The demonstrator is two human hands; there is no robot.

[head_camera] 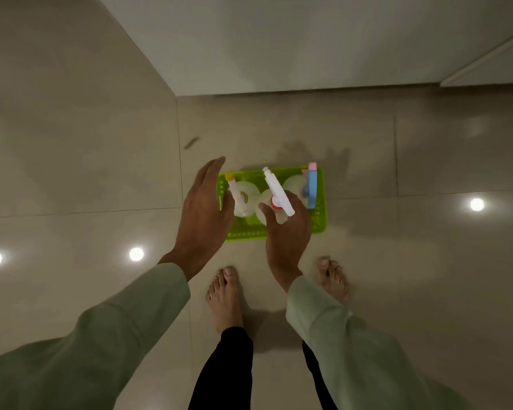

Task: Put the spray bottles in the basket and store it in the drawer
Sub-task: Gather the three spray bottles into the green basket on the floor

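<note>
A bright green plastic basket (pixel 320 214) stands on the tiled floor just in front of my bare feet. Three clear spray bottles stand upright in it. The left bottle (pixel 245 192) has a white and yellow trigger head. The right bottle (pixel 293 182) has a blue and pink head (pixel 311 184). My right hand (pixel 288 235) is wrapped around the middle bottle (pixel 268 202), whose white head (pixel 279 192) with a red collar rises above my fingers. My left hand (pixel 203 211) hovers flat over the basket's left end, fingers extended, holding nothing.
A white cabinet front (pixel 279 39) runs across the top of the view, with a seam at the upper right. Glossy beige floor tiles (pixel 71 158) reflect ceiling lights. A small dark mark (pixel 191 142) lies on the floor left of the basket. My feet (pixel 225 297) stand close behind it.
</note>
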